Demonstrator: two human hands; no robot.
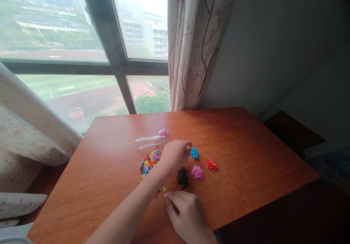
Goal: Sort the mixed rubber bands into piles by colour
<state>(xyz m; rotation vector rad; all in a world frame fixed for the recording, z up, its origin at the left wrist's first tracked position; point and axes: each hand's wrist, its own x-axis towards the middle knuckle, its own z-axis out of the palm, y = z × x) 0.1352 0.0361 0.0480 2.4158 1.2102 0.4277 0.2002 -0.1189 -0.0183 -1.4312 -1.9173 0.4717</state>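
Observation:
My left hand [176,154] reaches across the table with bent fingers closed at the near edge of a pile of blue bands [194,152]; whatever they hold is hidden. Low in the view, my right hand [186,209] has its thumb and forefinger pinched together beside a small yellow band [164,189]. I cannot make out whether it grips anything. Small piles of black bands [182,177], pink bands [197,172] and red bands [211,164] lie right of my left wrist. A mixed multicoloured heap of bands [150,161] is partly covered by my left forearm.
Behind the heap, a clear plastic bottle [147,142] lies on its side, with a pink item [163,132] at its neck end. The wooden table [235,134] stands against a window [117,67] with curtains [191,47]. Its right front edge drops into a dark area.

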